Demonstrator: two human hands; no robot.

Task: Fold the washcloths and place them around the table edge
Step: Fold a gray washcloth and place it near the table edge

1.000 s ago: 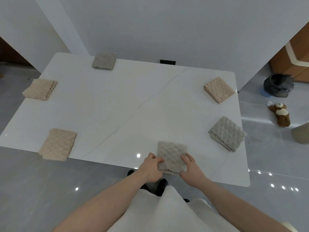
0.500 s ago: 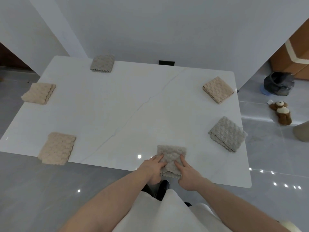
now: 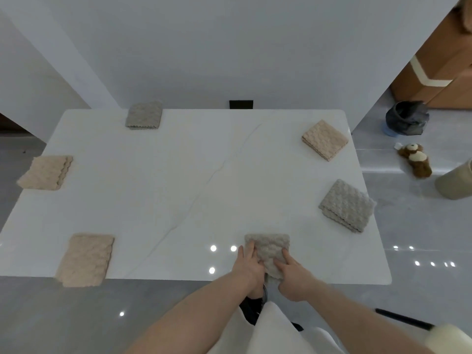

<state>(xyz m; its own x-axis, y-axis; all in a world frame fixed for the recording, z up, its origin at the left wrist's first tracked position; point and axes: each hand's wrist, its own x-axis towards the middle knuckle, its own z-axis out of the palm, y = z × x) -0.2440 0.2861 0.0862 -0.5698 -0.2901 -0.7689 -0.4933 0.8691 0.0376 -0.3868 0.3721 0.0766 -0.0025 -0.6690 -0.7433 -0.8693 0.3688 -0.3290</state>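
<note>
A folded grey washcloth (image 3: 268, 245) lies at the near edge of the white marble table (image 3: 191, 175), slightly overhanging it. My left hand (image 3: 249, 267) presses on its left side and my right hand (image 3: 293, 274) on its right, fingers flat on the cloth. Other folded washcloths sit around the rim: a beige washcloth (image 3: 85, 259) near left, a second beige washcloth (image 3: 46, 172) at left, a grey washcloth (image 3: 144, 114) at the far edge, a third beige washcloth (image 3: 325, 139) far right, and another grey washcloth (image 3: 346, 205) at right.
A white wall runs behind the table. On the grey floor to the right lie a brown teddy bear (image 3: 415, 159), a dark bag (image 3: 407, 118) and a beige cylinder (image 3: 457, 182). A wooden cabinet (image 3: 439, 65) stands at the far right.
Both hands have slid inward onto the grey washcloth, from holding its sides to pressing on top of it. The view has shifted slightly; the other cloths have not moved.
</note>
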